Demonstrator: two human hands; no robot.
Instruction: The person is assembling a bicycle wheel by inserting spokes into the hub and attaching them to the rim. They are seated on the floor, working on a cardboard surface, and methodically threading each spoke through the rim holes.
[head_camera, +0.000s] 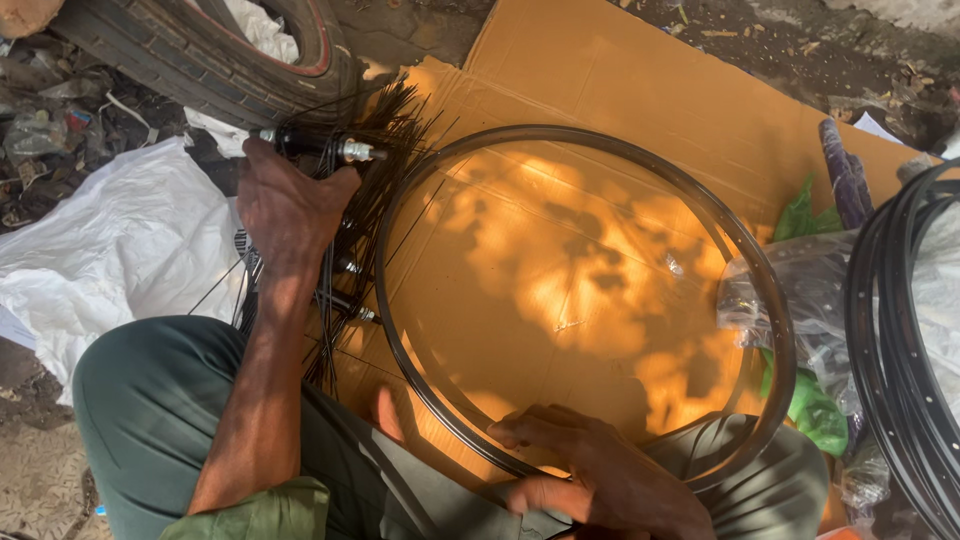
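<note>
Left hand (290, 205), far left of the scene: fingers curled tight around a black wheel hub (318, 146) whose silver axle end points right; the hub sits at the far edge of the cardboard. A fan of thin black spokes (370, 200) spreads from the hub toward the near side and to the right, some lying across the rim's left arc.

Right hand (590, 475), near centre: fingers bent and pressing on the near arc of a black bicycle rim (760, 290), thumb tucked below it; whether the fingers wrap fully around the rim cannot be told. The rim lies flat on a sheet of brown cardboard (620, 90), its near arc resting over the person's knees in green trousers (150, 400). Dappled sunlight falls across the cardboard inside the rim.

Surroundings: a white sack (120, 240) lies to the left of the left forearm. A worn tyre (200, 60) with a red stripe lies at the far left, just beyond the hub. At the right edge, a stack of further black rims (900, 360) rests on clear plastic wrapping (790, 280), with green bags (812, 410) beside it and a purple object (845, 180) farther back.
</note>
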